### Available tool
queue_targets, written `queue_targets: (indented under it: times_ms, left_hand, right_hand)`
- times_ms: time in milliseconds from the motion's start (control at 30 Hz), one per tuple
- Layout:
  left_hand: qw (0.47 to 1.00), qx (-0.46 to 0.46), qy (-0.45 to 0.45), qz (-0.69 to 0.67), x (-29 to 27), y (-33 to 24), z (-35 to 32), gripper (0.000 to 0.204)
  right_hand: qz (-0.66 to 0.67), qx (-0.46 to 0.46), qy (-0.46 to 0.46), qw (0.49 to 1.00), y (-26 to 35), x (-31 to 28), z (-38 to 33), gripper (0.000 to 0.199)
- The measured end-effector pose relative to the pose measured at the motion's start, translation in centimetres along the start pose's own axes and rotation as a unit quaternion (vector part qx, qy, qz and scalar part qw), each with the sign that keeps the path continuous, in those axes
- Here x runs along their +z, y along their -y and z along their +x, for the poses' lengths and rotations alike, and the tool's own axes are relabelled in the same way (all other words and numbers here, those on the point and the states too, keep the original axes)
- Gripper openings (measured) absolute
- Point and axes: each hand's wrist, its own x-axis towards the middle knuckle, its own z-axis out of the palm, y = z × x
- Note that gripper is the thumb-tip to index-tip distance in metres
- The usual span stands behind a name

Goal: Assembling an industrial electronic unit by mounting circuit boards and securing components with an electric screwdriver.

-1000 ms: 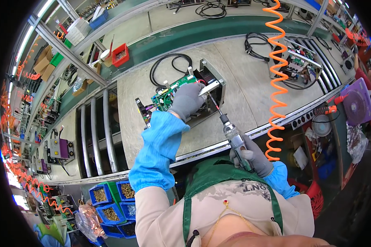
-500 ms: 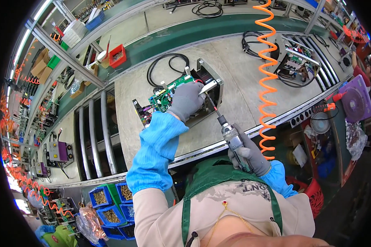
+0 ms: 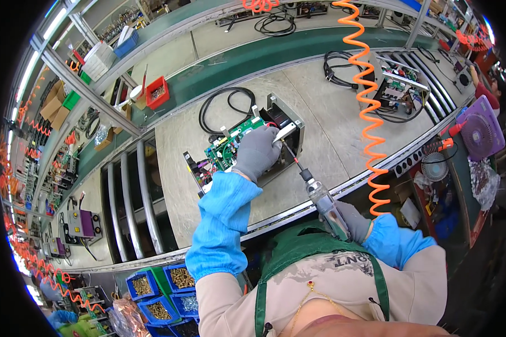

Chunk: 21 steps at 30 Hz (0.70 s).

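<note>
An opened electronic unit [image 3: 223, 151] with a green circuit board and a dark metal end panel lies on the bench before me. My left hand [image 3: 257, 150], in a grey glove, is closed at its right end, fingers pinching a pale metal strip [image 3: 287, 130] by the panel. My right hand [image 3: 352, 220], also gloved, is wrapped around a silver power screwdriver [image 3: 324, 201]. The screwdriver slants up and left, its long bit reaching the strip beside my left fingertips. Whether a screw sits at the tip is too small to tell.
A black cable [image 3: 207, 114] loops behind the unit. An orange coiled air hose [image 3: 371, 121] hangs to the right, before a second opened unit [image 3: 400, 90]. Metal rollers [image 3: 130, 196] lie left; blue bins [image 3: 158, 310] of brass-coloured parts stand below. A red bin [image 3: 157, 93] sits behind.
My right hand has shifted its grip and turned behind the screwdriver, whose body now shows in front of the fingers. My left hand stays at the strip. The whole view has shifted slightly.
</note>
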Motion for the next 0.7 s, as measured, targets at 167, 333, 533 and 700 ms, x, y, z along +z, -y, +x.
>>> queue_targets:
  times_ms: [167,333,533,700]
  left_hand:
    - [1.0,0.003,-0.008,-0.011,0.2,-0.1,0.1,0.02]
    - [1.0,0.007,-0.018,0.005,-0.2,-0.2,0.0,0.021]
    - [1.0,0.007,-0.006,0.01,0.1,0.1,0.0,0.02]
    - [1.0,-0.001,0.001,0.025,0.3,-0.3,0.2,0.018]
  right_hand:
    - [-0.306,0.003,-0.027,0.952,2.7,0.5,-0.5,0.019]
    - [-0.157,0.042,-0.015,0.987,2.8,0.2,0.0,0.029]
    - [-0.111,-0.127,0.042,0.985,2.9,3.5,-3.9,0.072]
    - [-0.173,-0.15,0.021,0.973,3.7,4.3,-4.7,0.098]
